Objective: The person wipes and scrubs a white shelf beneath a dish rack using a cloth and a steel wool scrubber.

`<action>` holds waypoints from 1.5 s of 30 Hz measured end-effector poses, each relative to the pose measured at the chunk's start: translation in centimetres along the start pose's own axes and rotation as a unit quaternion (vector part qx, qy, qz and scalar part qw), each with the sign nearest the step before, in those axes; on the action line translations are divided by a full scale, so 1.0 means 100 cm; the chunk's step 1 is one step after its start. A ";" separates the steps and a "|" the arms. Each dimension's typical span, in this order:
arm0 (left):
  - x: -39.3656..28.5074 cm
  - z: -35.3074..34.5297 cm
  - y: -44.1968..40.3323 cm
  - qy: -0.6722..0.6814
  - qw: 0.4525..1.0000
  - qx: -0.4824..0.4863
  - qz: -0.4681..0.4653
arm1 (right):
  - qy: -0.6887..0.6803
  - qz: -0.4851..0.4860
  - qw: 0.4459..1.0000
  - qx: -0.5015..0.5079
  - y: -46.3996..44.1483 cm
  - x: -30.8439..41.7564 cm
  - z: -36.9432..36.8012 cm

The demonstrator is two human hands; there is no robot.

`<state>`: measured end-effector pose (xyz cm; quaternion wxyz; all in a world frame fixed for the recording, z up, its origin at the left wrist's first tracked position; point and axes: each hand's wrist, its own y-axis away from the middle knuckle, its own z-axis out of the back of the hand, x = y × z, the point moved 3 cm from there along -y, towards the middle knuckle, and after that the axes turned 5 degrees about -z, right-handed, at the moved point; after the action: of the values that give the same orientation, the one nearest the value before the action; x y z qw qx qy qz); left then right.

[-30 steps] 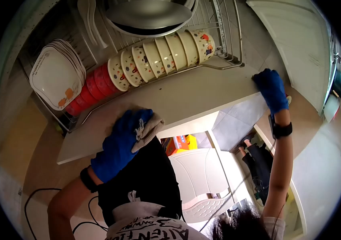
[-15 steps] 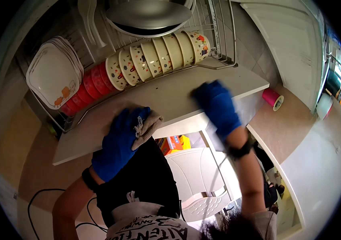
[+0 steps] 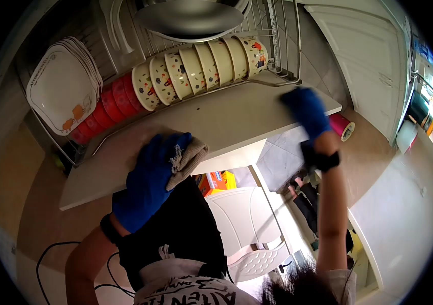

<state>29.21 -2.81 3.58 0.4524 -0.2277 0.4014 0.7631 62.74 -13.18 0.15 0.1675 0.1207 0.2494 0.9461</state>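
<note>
My left hand [image 3: 148, 178], in a blue rubber glove, is closed around a bunched grey-beige cloth [image 3: 188, 161] at the front edge of a pale shelf board [image 3: 226, 119]. Toward the right end of that board is my right hand [image 3: 307, 109], gloved in blue as well. Motion blurs its fingers, so I cannot make out their shape or whether anything is beneath them. Behind the board, a metal rack [image 3: 298, 61] carries a row of nested cream patterned bowls [image 3: 191, 68] and red bowls [image 3: 117, 104] lying on their sides. White square plates [image 3: 61, 86] stand at its left.
Metal pans [image 3: 191, 18] sit higher in the rack, above the bowls. A pink cup [image 3: 342, 127] lies beyond the board's right end. Below are a white chair [image 3: 242, 213] and an orange-yellow box [image 3: 211, 184]. A black cable [image 3: 49, 249] loops at lower left.
My right hand has slid right along the board toward its end. My left hand stays on the cloth in nearly the same spot. The view has shifted slightly.
</note>
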 end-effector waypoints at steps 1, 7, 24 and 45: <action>0.000 0.000 0.001 0.020 1.000 0.005 0.011 | 0.055 -0.037 0.997 0.044 -0.006 -0.039 0.009; 0.001 -0.003 0.001 -0.020 0.999 -0.021 -0.012 | -0.115 0.102 0.987 -0.050 0.026 0.108 0.014; -0.003 -0.001 0.000 0.005 1.000 -0.012 0.008 | -0.081 -0.015 0.990 -0.110 0.018 0.019 0.017; 0.001 0.007 0.013 0.085 0.987 -0.124 -0.056 | -0.177 0.221 0.897 -0.341 -0.090 0.181 0.251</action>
<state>28.01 -2.50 4.45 0.4268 -0.3678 0.3277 0.7584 56.26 11.80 19.40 0.0264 0.2732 -0.1551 0.9490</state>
